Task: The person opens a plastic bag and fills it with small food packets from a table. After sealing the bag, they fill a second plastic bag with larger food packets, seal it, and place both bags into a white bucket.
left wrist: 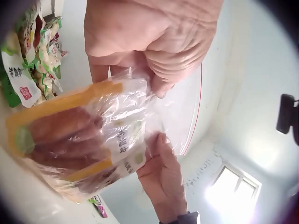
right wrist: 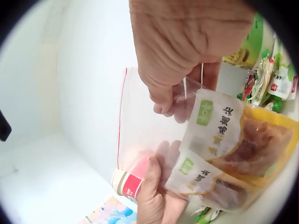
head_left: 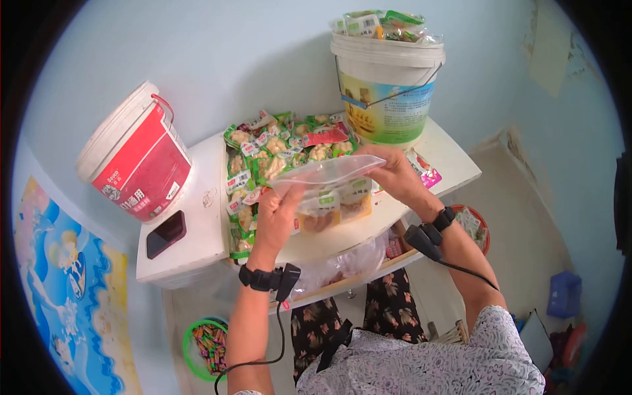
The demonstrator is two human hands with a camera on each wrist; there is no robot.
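A clear zip-lock bag (head_left: 329, 172) with a red line along its mouth is held up between both hands over the table. Inside it sit snack packets (right wrist: 219, 133) with white and yellow fronts, brown meat showing through their windows. My left hand (head_left: 280, 214) pinches the bag's left edge near the mouth, thumb on the near side. The opposite edge is pinched by my right hand (head_left: 400, 176). In the left wrist view a packet (left wrist: 70, 135) fills the lower part of the bag, close over the table.
Behind the bag lies a pile of green-edged snack packets (head_left: 263, 155). A white bucket (head_left: 388, 85) topped with packets stands back right, a red-and-white bucket (head_left: 141, 158) at left, near a phone (head_left: 166, 234). Below the tabletop an open drawer (head_left: 342, 280) holds plastic bags.
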